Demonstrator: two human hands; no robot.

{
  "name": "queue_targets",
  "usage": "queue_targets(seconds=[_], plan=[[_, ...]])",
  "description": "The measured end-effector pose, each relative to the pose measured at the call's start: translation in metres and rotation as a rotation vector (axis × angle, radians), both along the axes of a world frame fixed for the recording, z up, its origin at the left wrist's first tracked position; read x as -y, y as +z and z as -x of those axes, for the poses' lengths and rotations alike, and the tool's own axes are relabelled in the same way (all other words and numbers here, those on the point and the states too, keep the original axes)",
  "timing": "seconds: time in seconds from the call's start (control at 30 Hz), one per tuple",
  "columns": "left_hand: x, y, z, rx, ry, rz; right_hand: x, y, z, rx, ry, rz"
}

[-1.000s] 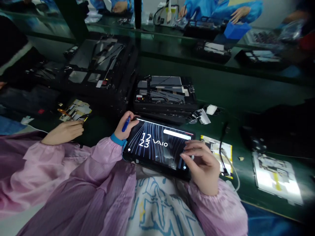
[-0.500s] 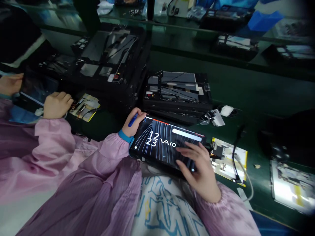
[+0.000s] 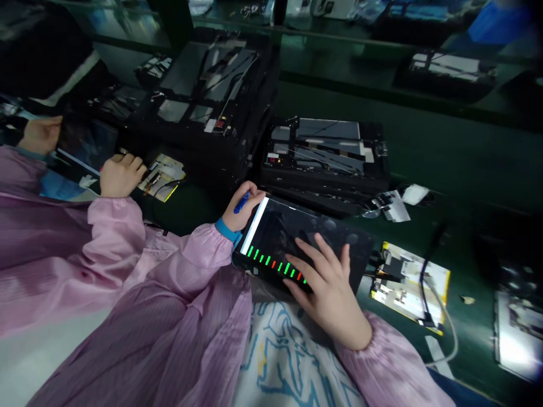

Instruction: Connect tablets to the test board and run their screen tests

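A black tablet [image 3: 335,237] rests against my lap and the table edge. Its screen is mostly dark, with a white bar on the left side and a row of green and red marks along the near edge. My left hand [image 3: 244,206] grips the tablet's left corner and also pinches a blue pen [image 3: 241,202]. My right hand [image 3: 326,288] lies flat on the screen with fingers spread, holding nothing.
Stacked black trays of opened devices [image 3: 326,152] sit behind the tablet, with more at back left [image 3: 207,107]. A yellow-edged board with a cable [image 3: 409,280] lies to the right. A co-worker's hands [image 3: 121,175] hold another tablet at the left.
The tablet's screen went from a wallpaper with clock digits to a dark screen with green and red marks. My right hand slid left across it and spread flat. The view shifted right.
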State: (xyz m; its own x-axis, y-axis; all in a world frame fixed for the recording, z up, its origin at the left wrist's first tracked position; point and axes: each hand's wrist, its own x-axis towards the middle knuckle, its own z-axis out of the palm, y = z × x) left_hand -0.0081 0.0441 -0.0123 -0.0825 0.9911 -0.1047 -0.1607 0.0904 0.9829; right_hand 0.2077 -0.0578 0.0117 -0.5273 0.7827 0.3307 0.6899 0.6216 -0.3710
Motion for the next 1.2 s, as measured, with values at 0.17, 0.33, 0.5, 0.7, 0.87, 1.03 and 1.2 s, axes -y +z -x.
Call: queue_targets(seconds=[0.17,0.33,0.5,0.7,0.87,1.03,1.2], plan=[[0.001,0.001,0.001,-0.048,-0.014,0.001,-0.001,-0.005,0.016,0.124,0.059,0.04],[0.002,0.001,0.002,-0.097,-0.016,-0.006,-0.002,-0.009,0.019,0.15,0.084,0.034],[0.002,0.0,0.002,-0.066,-0.01,-0.009,-0.006,-0.008,0.017,0.166,0.097,0.042],[0.002,-0.001,0.0,0.077,0.043,0.013,-0.044,0.009,0.012,0.154,0.038,-0.078],[0.003,0.002,-0.001,0.151,0.041,0.01,-0.092,0.021,0.038,0.163,-0.022,-0.138],[0.003,-0.001,0.002,0.181,0.017,-0.052,-0.124,0.03,0.072,0.105,-0.011,-0.107],[0.004,-0.002,0.002,0.165,0.02,-0.05,-0.114,0.033,0.064,0.003,0.082,-0.092]])
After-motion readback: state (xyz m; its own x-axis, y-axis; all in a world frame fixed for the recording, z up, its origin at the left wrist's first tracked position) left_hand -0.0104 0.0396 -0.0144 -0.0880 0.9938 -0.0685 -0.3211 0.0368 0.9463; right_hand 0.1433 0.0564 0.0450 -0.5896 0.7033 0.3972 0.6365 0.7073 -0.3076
